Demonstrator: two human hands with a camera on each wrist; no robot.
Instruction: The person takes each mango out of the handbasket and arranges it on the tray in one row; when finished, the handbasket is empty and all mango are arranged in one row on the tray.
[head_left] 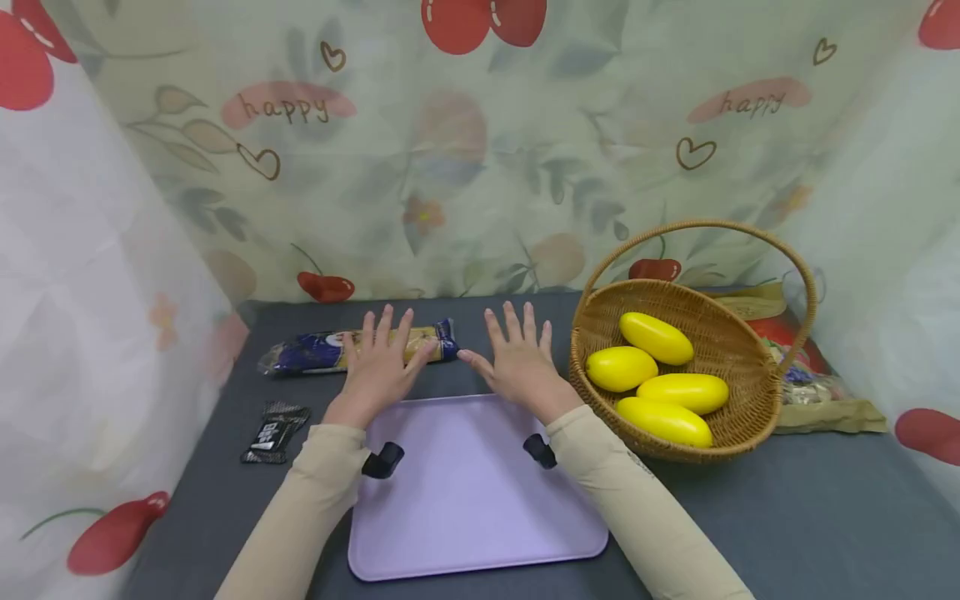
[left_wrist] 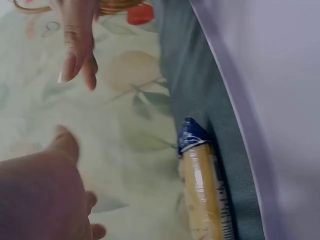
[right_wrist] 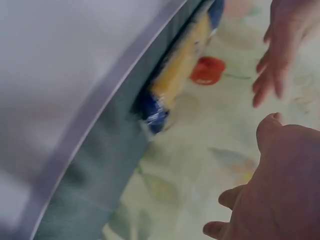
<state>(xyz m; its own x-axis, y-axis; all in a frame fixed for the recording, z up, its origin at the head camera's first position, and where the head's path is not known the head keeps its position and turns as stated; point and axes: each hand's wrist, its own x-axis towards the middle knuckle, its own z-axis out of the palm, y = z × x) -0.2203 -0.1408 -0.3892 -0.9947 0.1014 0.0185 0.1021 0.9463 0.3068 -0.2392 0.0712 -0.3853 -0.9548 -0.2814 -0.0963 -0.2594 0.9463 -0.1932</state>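
Observation:
Both hands are held out over the table, palms down with fingers spread, and neither holds anything. My left hand overlaps a blue and yellow pasta packet in the head view. The same pasta packet lies below the hand's level in the left wrist view. My right hand is between that packet and a wicker basket. Under the wrists lies a lilac tray with nothing on it. The basket holds several smooth yellow oval fruits, mango-like in shape.
Left of the tray lies a small black wrapped snack. Behind the basket, at the right, is a brown and red food bag, partly hidden. A patterned curtain hangs along the back and sides of the grey table.

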